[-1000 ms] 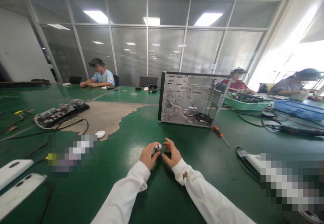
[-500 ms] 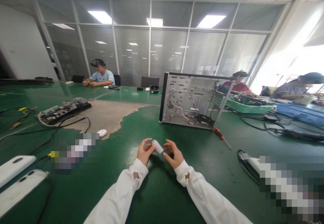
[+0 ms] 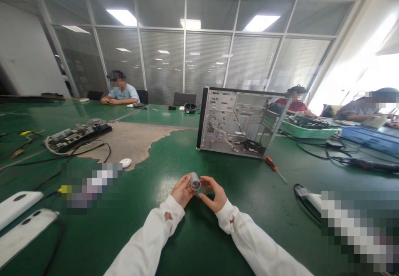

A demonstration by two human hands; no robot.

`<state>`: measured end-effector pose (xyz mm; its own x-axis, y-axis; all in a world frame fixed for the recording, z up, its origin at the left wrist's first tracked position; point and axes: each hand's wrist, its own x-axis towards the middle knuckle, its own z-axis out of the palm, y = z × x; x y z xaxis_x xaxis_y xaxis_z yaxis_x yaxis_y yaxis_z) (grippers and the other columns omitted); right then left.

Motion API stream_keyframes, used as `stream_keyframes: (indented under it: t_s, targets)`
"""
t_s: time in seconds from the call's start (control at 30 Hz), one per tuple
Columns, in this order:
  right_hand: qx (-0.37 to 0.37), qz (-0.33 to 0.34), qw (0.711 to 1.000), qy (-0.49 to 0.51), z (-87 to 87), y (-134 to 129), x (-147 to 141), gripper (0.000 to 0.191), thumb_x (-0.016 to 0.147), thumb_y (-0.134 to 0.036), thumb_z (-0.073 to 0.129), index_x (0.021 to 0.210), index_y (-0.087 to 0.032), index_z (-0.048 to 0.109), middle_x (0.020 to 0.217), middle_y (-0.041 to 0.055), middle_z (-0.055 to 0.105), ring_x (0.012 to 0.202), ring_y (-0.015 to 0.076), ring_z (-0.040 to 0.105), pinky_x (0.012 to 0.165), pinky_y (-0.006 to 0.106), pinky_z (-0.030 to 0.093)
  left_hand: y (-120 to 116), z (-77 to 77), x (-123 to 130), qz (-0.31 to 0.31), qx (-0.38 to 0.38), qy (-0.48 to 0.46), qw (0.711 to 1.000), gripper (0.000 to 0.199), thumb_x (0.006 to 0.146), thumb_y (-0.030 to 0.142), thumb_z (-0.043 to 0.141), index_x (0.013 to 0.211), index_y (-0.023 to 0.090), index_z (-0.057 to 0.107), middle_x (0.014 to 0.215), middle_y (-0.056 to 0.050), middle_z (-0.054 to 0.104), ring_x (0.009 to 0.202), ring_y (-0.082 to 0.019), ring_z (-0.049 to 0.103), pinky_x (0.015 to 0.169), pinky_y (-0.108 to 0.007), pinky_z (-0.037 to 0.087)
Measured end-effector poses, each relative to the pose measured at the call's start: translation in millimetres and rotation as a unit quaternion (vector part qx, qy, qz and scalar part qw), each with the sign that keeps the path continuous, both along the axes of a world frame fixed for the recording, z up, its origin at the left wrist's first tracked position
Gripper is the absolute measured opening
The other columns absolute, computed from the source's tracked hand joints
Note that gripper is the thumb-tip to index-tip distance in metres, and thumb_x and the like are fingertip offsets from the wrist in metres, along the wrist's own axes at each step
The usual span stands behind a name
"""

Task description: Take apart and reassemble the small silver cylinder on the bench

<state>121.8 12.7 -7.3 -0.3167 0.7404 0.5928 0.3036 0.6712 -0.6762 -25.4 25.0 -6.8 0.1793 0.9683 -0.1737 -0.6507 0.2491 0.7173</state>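
Observation:
A small grey cylinder (image 3: 195, 181) is in my left hand (image 3: 183, 189), gripped between the thumb and fingers above the green table. Its round end, which looks recessed, is turned towards me; what kind of part it is I cannot make out. My right hand (image 3: 215, 193) is just to the right of the cylinder, thumb and fingers apart in a loose curve. Its fingertips come close to the cylinder's side, and whether they touch it I cannot tell.
Beyond my hands stands an open computer case (image 3: 233, 122), with an orange-handled screwdriver (image 3: 274, 167) by its lower right corner. A green basket (image 3: 311, 131) of cables and a blue basket (image 3: 370, 138) are at right. An opened device (image 3: 79, 134) and cables lie left. Co-workers sit across the table.
The cylinder has turned in my left hand, so its round end now faces me instead of its side. My left hand has rolled palm-up a little; my right hand has barely moved.

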Motion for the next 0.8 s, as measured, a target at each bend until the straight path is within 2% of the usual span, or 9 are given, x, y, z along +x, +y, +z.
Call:
stream_keyframes:
  t_s: [0.37, 0.57, 0.7, 0.8]
  targets:
    - [0.071, -0.06, 0.996, 0.003, 3.2, -4.0, -3.6, 0.044, 0.063, -0.018, 0.052, 0.107, -0.021, 0.043, 0.102, 0.0088, 0.046, 0.084, 0.0181, 0.049, 0.058, 0.027, 0.046, -2.7, -1.7, 3.1, -0.073, -0.014, -0.029, 0.997, 0.023, 0.072, 0.032, 0.054, 0.086, 0.014, 0.049, 0.069, -0.003, 0.06, 0.061, -0.012, 0.058, 0.054, -0.023, 0.044]
    - [0.114, -0.088, 0.989, -0.025, 1.0, -4.2, -3.5, 0.045, 0.062, -0.017, 0.051, 0.106, -0.022, 0.045, 0.105, 0.009, 0.046, 0.098, 0.0233, 0.044, 0.074, 0.038, 0.044, -6.3, -1.1, 7.4, -0.085, -0.013, -0.031, 0.996, 0.024, 0.07, 0.031, 0.057, 0.086, 0.015, 0.049, 0.067, -0.002, 0.059, 0.06, -0.012, 0.058, 0.053, -0.021, 0.043]
    - [0.171, -0.089, 0.981, -0.023, 3.4, -6.2, -5.4, 0.044, 0.064, -0.016, 0.05, 0.107, -0.022, 0.046, 0.104, 0.0079, 0.047, 0.098, 0.0218, 0.044, 0.082, 0.039, 0.04, -6.9, -2.4, 8.6, -0.083, -0.032, -0.025, 0.996, 0.023, 0.069, 0.032, 0.058, 0.081, 0.015, 0.049, 0.064, -0.001, 0.058, 0.056, -0.011, 0.057, 0.051, -0.021, 0.043]
    - [0.18, -0.091, 0.979, -0.042, 6.7, -8.1, -5.9, 0.039, 0.068, -0.018, 0.049, 0.107, -0.022, 0.047, 0.1, 0.0075, 0.051, 0.094, 0.0211, 0.046, 0.08, 0.039, 0.041, -7.0, -2.3, 8.8, -0.091, -0.046, -0.015, 0.995, 0.023, 0.069, 0.035, 0.057, 0.079, 0.015, 0.049, 0.061, 0.0, 0.058, 0.053, -0.01, 0.056, 0.052, -0.021, 0.043]
